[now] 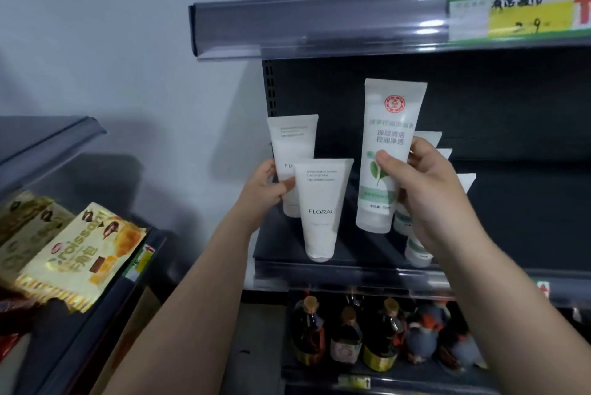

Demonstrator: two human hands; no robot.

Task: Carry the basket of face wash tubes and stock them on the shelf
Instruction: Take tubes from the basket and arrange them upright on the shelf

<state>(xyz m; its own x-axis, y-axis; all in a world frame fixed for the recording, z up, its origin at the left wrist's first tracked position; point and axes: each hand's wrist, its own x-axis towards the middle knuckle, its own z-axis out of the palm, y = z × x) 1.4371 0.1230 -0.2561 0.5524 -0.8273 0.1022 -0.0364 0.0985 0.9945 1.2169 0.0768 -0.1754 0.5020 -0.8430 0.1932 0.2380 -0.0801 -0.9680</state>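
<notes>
Stocking well underway: green-leaf face wash tube [388,154] pinched upright in right hand [425,190], above dark shelf [351,263], not yet set down. Left hand [267,186] grips rear FLORAL tube [292,151]; front FLORAL tube [321,209] stands cap-down just before it. More green-leaf tubes [425,142] already placed behind right hand. Basket not visible; remaining count unknown. Tubes matte white plastic, flat crimped tops, tapering to caps. Oil bottles [345,334] one shelf below.
</notes>
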